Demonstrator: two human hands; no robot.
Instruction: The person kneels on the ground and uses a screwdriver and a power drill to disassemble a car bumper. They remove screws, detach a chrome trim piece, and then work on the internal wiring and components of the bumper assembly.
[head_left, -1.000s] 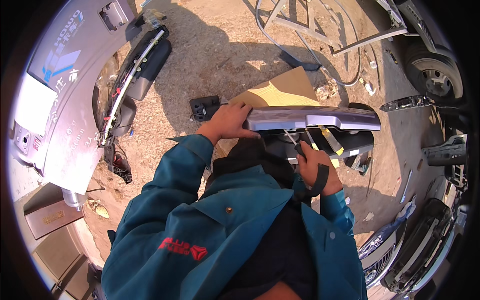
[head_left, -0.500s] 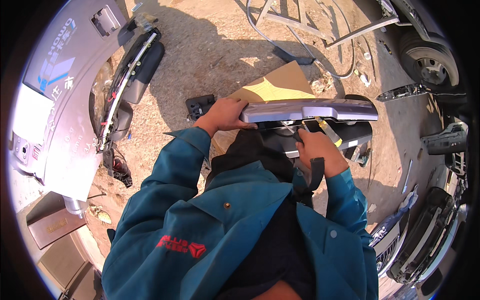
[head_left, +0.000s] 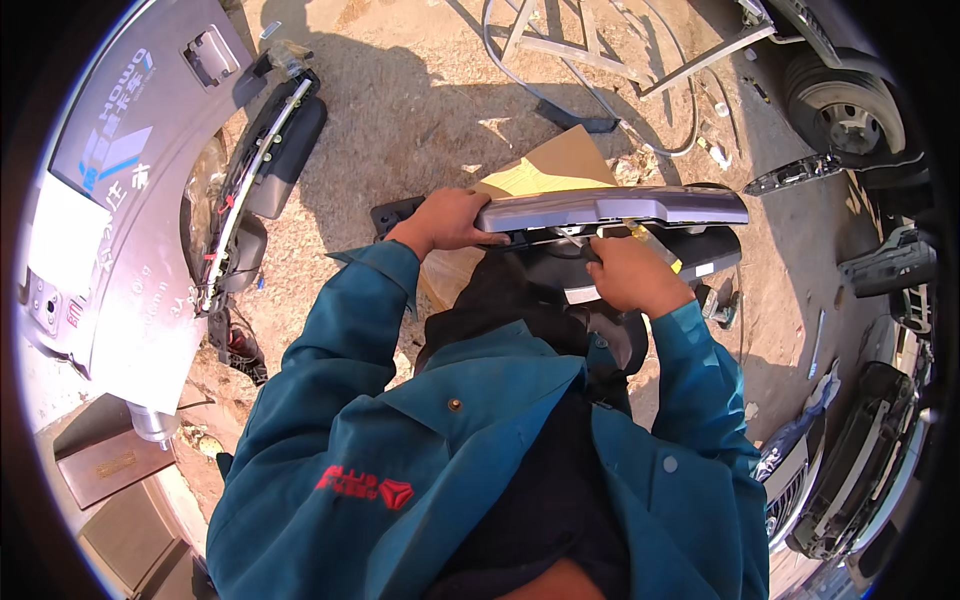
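Observation:
A long, glossy purple-grey trim panel point(head_left: 610, 206) is held lengthwise in front of my knees. My left hand point(head_left: 452, 220) is closed round its left end, thumb along the near edge. In my right hand point(head_left: 640, 275) is a screwdriver point(head_left: 570, 237), its thin shaft pointing up and left into the panel's near underside. My fingers mostly hide the dark handle, and the tip is out of sight. A yellow strip point(head_left: 655, 248) shows just beyond my right knuckles. Below the panel is a black plastic part point(head_left: 705, 248), partly covered by my right hand.
Flattened cardboard point(head_left: 555, 165) lies on the dirt ground behind the panel. Black mirror-like parts point(head_left: 285, 165) lie at left beside a large grey vehicle panel point(head_left: 150, 240). A metal frame point(head_left: 590, 60) stands at the far side. A wheel point(head_left: 848, 120) and bumper parts point(head_left: 850, 460) are at right.
The right hand and screwdriver have shifted slightly up and left, closer to the panel's underside. The panel has tilted a little, covering more of the yellow strip. The left hand keeps its grip.

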